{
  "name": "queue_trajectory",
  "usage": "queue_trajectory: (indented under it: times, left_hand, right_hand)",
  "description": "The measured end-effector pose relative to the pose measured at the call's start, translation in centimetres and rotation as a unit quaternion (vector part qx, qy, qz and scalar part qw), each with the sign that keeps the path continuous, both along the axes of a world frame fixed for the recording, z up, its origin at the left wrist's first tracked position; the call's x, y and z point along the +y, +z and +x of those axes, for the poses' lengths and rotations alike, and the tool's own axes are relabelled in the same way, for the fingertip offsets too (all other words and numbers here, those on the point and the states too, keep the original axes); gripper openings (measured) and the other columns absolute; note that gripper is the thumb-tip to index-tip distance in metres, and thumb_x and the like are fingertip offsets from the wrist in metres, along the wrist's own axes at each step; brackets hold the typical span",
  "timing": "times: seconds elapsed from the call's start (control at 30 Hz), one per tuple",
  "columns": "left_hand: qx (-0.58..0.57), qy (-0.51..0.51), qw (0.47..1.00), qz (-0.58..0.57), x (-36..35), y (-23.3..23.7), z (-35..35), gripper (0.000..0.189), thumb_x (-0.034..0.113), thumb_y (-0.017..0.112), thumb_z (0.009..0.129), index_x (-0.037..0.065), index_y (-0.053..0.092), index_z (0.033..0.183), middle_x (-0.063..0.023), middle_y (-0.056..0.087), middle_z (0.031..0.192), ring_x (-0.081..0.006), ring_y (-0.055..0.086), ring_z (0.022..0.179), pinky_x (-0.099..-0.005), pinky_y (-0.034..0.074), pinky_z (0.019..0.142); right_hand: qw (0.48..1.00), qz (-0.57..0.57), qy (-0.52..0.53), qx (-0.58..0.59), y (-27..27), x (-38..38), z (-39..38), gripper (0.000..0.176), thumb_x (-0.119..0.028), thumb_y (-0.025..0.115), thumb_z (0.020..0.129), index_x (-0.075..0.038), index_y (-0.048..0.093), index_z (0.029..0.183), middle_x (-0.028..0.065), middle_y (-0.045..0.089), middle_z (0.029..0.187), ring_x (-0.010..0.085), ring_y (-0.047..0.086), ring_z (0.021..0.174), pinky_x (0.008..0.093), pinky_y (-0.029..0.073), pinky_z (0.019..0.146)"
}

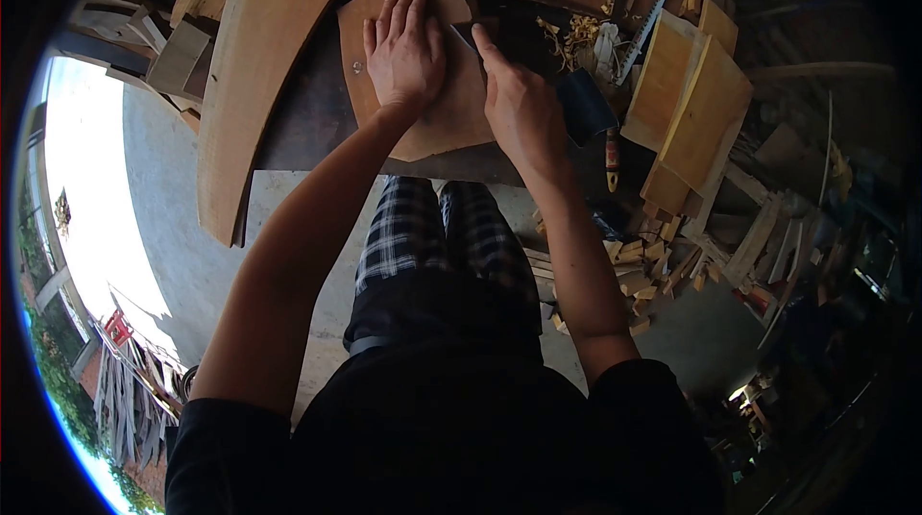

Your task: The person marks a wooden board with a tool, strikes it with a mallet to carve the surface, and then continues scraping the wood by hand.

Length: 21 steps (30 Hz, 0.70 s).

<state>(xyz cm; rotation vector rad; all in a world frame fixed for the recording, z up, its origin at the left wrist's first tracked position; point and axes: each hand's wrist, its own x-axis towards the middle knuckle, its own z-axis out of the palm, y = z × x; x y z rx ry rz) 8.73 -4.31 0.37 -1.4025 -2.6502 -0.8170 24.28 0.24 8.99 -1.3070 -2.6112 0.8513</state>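
Observation:
A flat brown sheet [447, 126] with uneven edges lies on the dark workbench [305, 121]. My left hand [403, 59] rests palm down on its upper left part, fingers stretched out and pointing away from me. To the right of it, my right hand [519, 107] is closed, with the index finger extended along a small dark blade [465, 34] that has a pale edge. This blade touches the sheet near its right edge; its grip is hidden in my palm.
A long curved board [274, 54] stands at left. On the right lie wood shavings [580, 37], a saw blade [655, 11], a dark box-like block [586, 107], a tool with a patterned handle [612, 159] and yellowish boards [696, 97]. Wood offcuts [634, 270] are heaped below them.

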Motion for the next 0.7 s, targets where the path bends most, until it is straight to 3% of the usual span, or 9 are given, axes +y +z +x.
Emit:
queue_trajectory:
  times: [0.07,0.17,0.23,0.37,0.47,0.57,0.7]
  left_hand:
    - [0.002,0.002,1.000,0.006,0.3,0.1,-0.3,0.051,0.032,0.042,0.104,0.017,0.042,0.153,-0.0041,0.043,0.158,-0.0254,0.033,0.149,-0.0483,0.021,0.123]
    - [0.011,-0.004,1.000,0.003,-0.1,-0.3,-0.2,0.051,0.032,0.042,0.104,0.017,0.043,0.153,-0.0044,0.044,0.158,-0.0262,0.034,0.149,-0.0474,0.021,0.123]
    - [0.007,-0.003,1.000,0.004,-0.3,-0.5,0.1,0.051,0.032,0.042,0.104,0.017,0.043,0.152,-0.0045,0.044,0.158,-0.0266,0.034,0.149,-0.0472,0.021,0.123]
    - [0.016,-0.005,1.000,0.015,0.3,-0.2,-0.1,0.051,0.032,0.042,0.104,0.017,0.043,0.152,-0.0049,0.044,0.157,-0.0273,0.035,0.148,-0.0467,0.022,0.122]
    - [0.017,-0.001,1.000,0.006,0.2,-0.2,-0.5,0.051,0.032,0.042,0.104,0.016,0.043,0.152,-0.0048,0.045,0.157,-0.0274,0.035,0.148,-0.0463,0.022,0.122]
    - [0.017,-0.002,1.000,0.009,-0.1,-0.5,0.0,0.051,0.032,0.042,0.104,0.016,0.043,0.152,-0.0048,0.045,0.157,-0.0273,0.036,0.148,-0.0459,0.023,0.122]
    - [0.010,-0.008,1.000,0.014,0.2,-0.2,-0.2,0.051,0.031,0.043,0.103,0.015,0.044,0.152,-0.0046,0.044,0.157,-0.0274,0.035,0.148,-0.0478,0.021,0.122]
  right_hand:
    - [0.999,0.032,0.000,0.035,-1.1,-0.6,0.3,0.051,-0.011,0.055,0.099,-0.024,0.051,0.147,0.0212,0.071,0.095,0.0429,0.069,0.086,0.0511,0.057,0.073]
    - [0.999,-0.020,-0.021,0.039,-1.5,-1.2,0.6,0.050,-0.010,0.055,0.099,-0.025,0.052,0.147,0.0215,0.070,0.097,0.0418,0.070,0.086,0.0507,0.057,0.073]
    - [0.998,0.038,-0.008,0.052,-2.0,0.1,-0.3,0.054,-0.009,0.058,0.095,-0.024,0.052,0.146,0.0195,0.070,0.088,0.0394,0.071,0.079,0.0495,0.059,0.069]
    - [0.990,0.042,-0.021,0.129,-2.5,-0.6,0.5,0.053,-0.009,0.059,0.094,-0.024,0.055,0.145,0.0190,0.070,0.088,0.0392,0.071,0.078,0.0496,0.058,0.068]
    - [0.995,0.015,-0.007,0.099,-2.2,-1.3,1.1,0.045,-0.011,0.059,0.096,-0.023,0.060,0.139,0.0182,0.070,0.087,0.0390,0.070,0.078,0.0483,0.057,0.068]
    - [0.986,0.008,-0.026,0.164,-3.2,1.0,-0.2,0.040,-0.012,0.061,0.096,-0.024,0.066,0.134,0.0180,0.068,0.082,0.0375,0.069,0.078,0.0460,0.056,0.069]
    - [0.987,0.006,-0.030,0.160,-3.2,-0.6,0.9,0.040,-0.013,0.060,0.098,-0.025,0.065,0.135,0.0192,0.067,0.082,0.0386,0.069,0.079,0.0466,0.055,0.069]
